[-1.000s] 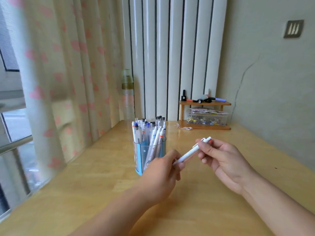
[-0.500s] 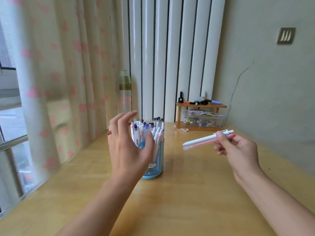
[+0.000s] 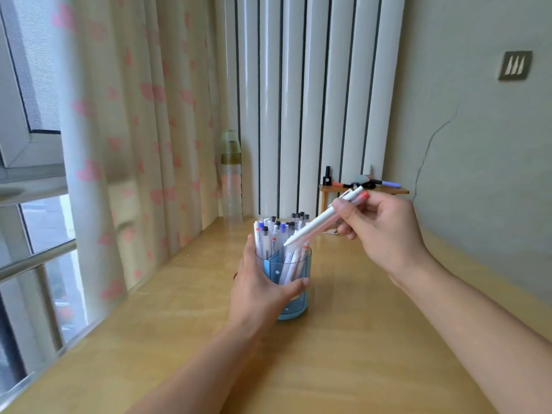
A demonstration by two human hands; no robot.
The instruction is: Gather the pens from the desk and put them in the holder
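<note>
A clear blue pen holder (image 3: 300,306) stands on the wooden desk (image 3: 343,354), packed with several white pens (image 3: 270,234) standing upright. My left hand (image 3: 260,286) wraps around the holder's left and front side. My right hand (image 3: 383,231) holds two pens (image 3: 316,224), one white and one pinkish, slanted down to the left. Their tips hover just above the holder's right compartment, near the rim.
A small wooden shelf (image 3: 366,191) with markers on top stands at the back against the wall. A clear bottle (image 3: 231,177) stands by the heart-print curtain (image 3: 125,138). White vertical radiator pipes (image 3: 313,100) rise behind the desk. The window is on the left.
My left hand dropped from open in the air onto the holder and gripped it. My right hand swung the two pens left and tilted their tips down over the holder.
</note>
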